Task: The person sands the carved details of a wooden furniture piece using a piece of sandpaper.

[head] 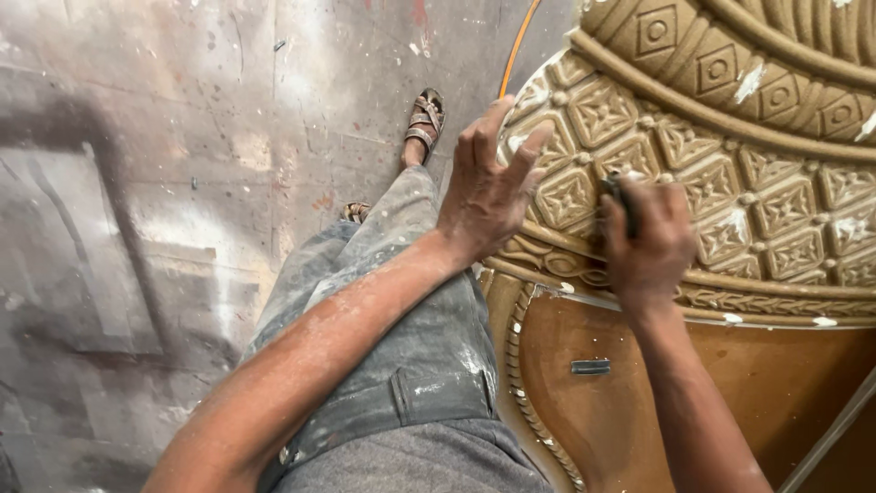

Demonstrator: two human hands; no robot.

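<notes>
- Left hand [488, 196]: laid flat on the carved panel [730, 137], fingers spread and extended, palm pressed against the left edge of the relief; it holds nothing.
- Right hand [650, 242]: curled into a fist and clamped on a small dark tool [622, 196], of which only the upper end shows above the knuckles; what kind of tool it is cannot be told. The fist rests against the relief, just right of the left hand.
- Carved panel: a tan, ornate piece filling the upper right of the view, with rows of square rosette tiles [598, 114] separated by small beads, a band of diamond motifs above them, and a leaf-pattern border [776, 301] below. White flecks dot several tiles.
- Smooth brown board [748, 383]: lies under the carved border, edged on its left by a curved beaded moulding [525, 383]; a small grey metal piece [590, 367] lies on it.
- Trousers [411, 347]: grey, dust-stained, worn by the person, between the two forearms.
- Sandalled foot [424, 123]: set on the floor [164, 183], which is grey and paint-spattered.
- Orange cable [516, 46]: runs from the top edge down toward the panel's left rim.
</notes>
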